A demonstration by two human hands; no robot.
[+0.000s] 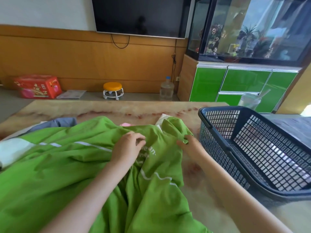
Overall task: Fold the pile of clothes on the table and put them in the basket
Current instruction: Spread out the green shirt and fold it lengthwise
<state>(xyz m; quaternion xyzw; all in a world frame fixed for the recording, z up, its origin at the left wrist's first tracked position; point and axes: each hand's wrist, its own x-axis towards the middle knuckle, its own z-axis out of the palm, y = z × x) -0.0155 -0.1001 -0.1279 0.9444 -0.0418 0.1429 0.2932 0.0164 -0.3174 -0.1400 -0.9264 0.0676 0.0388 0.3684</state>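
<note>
Crumpled green fabric garment with white stripes (67,165) is being supported by the marbled tabletop (101,108), lower left to centre of frame. At centre, its cloth is being pinched by the curled fingers of the left hand (127,148). A bunched fold is being gripped by the right hand (188,146). Dark blue plastic lattice basket (212,145) is being kept at right, just beside.

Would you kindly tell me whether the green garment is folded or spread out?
Spread out, not folded: the green garment lies rumpled across the table.

a home living room, wall television (141,15) hanging at twelve o'clock, fish tank (249,29) sitting at two o'clock over green cabinet (235,83)
</note>
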